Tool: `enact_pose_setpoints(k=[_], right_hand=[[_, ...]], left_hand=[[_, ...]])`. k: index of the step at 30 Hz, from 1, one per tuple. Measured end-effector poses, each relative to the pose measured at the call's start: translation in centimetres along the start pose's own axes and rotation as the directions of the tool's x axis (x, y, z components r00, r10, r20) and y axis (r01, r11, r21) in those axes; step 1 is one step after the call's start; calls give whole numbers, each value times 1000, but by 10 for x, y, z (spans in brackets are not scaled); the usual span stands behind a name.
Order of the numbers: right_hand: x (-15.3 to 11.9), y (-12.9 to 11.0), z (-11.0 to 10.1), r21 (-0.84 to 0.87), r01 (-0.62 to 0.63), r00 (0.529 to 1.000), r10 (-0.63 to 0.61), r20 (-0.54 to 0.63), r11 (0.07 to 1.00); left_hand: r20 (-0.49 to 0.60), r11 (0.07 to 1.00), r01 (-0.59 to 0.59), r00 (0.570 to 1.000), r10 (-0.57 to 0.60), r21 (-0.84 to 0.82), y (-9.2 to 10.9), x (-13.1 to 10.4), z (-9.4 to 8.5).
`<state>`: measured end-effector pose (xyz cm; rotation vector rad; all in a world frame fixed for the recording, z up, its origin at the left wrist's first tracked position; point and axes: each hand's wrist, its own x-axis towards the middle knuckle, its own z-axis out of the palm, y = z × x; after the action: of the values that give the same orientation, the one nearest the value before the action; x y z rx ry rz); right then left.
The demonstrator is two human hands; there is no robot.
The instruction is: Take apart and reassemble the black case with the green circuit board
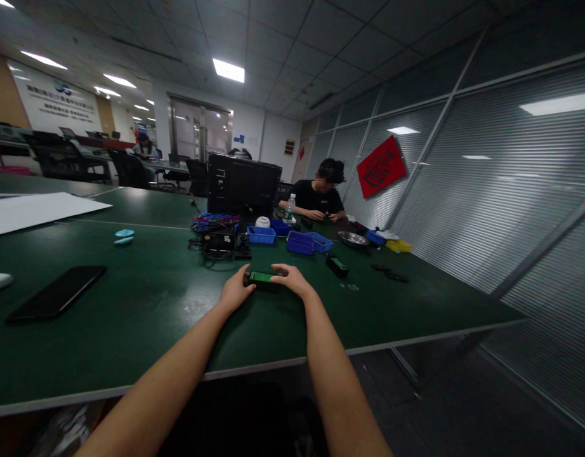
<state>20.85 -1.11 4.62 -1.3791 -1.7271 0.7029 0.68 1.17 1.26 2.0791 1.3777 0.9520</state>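
Observation:
A small black case with a green circuit board (261, 277) showing in its top lies between my hands on the green table (178, 317). My left hand (236, 291) grips its left end, thumb at the near side and fingers at the far side. At the right end my right hand (293, 280) holds it the same way, with fingertips over the board's edge. To the right stands a second black case with a green board (338, 266). Tiny clear pieces (353, 287) lie near it, along with flat black parts (396, 277).
Blue bins (300, 244), a black power unit with cables (217, 244) and a monitor (243, 185) stand beyond my hands. A metal bowl (354, 239) and a yellow tray (399, 246) sit farther right. A co-worker (316, 193) sits across. A black tablet-like slab (59, 292) lies left.

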Motion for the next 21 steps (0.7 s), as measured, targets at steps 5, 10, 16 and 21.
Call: enact_pose_setpoints(k=[5,10,16,21], right_hand=[[-1,4,1,-35,-24,997,27,73,999],[1,8,4,-132,-58,992,72,106,990],[4,24,-4,-297,-335,914,232,-332,894],[4,42,-18,-270,-576,727,333,-601,772]], left_hand=[[-5,1000,-13,1000,13,15,0,0,1],[-21,999,-13,1000,13,30,-3,1,4],[-33,999,-3,999,5,41,-7,1,5],[-9,999,7,1000,-7,41,-7,1,4]])
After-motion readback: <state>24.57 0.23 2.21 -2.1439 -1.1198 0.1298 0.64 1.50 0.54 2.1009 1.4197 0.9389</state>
